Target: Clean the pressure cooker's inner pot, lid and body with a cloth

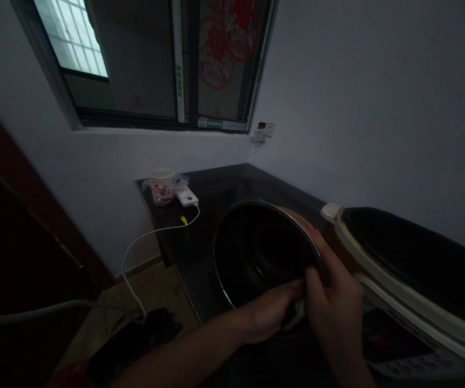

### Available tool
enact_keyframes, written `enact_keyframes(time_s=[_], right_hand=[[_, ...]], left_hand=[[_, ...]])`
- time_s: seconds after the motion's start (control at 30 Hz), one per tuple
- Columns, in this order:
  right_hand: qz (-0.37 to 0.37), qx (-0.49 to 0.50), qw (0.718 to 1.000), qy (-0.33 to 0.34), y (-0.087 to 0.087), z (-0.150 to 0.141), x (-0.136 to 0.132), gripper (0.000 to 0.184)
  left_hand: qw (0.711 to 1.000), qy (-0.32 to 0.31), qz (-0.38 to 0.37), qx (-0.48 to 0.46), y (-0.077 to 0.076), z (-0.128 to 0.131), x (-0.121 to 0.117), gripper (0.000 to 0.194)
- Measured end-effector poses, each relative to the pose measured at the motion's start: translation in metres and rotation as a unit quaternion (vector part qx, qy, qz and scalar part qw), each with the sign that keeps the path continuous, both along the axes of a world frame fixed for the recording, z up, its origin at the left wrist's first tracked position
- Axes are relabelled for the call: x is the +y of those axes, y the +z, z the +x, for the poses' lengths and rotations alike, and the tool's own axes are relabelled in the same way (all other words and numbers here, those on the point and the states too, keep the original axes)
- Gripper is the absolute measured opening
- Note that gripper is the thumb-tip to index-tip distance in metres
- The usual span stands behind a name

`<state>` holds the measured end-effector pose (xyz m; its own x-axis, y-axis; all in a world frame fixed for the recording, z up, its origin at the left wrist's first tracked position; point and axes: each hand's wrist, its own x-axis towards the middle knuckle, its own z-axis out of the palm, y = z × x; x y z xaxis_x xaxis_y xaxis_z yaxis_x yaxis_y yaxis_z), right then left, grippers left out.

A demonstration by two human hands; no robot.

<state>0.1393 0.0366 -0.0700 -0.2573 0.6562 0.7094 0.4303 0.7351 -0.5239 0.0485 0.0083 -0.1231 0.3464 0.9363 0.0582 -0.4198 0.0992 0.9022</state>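
Note:
A dark, round inner pot [252,264] with a shiny rim is tilted so that its mouth faces me. My right hand [335,293] grips it at the right side, thumb over the rim and fingers along the outer wall. My left hand [271,310] reaches across the near rim, its fingers closed close to my right thumb. Beneath those fingers shows a pale, crumpled, cloth-like piece [296,315], dim and partly hidden. Just right of my hands is a rice cooker [402,280] with a dark top and a control panel.
A dark countertop [220,186] runs into the corner. On its left part are a paper cup [162,186] in a plastic bag and a white device [187,196] with a cable [151,233] hanging down. Wall sockets [264,131] sit beside the window [147,64]. A dark object [135,337] lies low at left.

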Motion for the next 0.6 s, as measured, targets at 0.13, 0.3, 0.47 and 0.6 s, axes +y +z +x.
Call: enact_keyframes(time_s=[0.13, 0.3, 0.47, 0.6], right_hand=[[0.005, -0.004, 1.000, -0.002, 0.001, 0.000, 0.000, 0.050], [0.011, -0.003, 1.000, -0.002, 0.001, 0.001, 0.002, 0.049], [-0.001, -0.004, 1.000, 0.009, 0.001, 0.001, 0.001, 0.050], [-0.001, -0.003, 1.000, 0.020, -0.001, 0.000, 0.002, 0.049]], left_hand=[[0.964, -0.078, 0.103, 0.233, -0.002, -0.034, -0.019, 0.052], [0.841, -0.050, 0.251, 0.478, -0.012, -0.063, -0.044, 0.054], [0.634, 0.067, 0.313, 0.704, -0.043, -0.098, -0.040, 0.045], [0.492, 0.110, 0.331, 0.798, -0.041, -0.136, -0.017, 0.044]])
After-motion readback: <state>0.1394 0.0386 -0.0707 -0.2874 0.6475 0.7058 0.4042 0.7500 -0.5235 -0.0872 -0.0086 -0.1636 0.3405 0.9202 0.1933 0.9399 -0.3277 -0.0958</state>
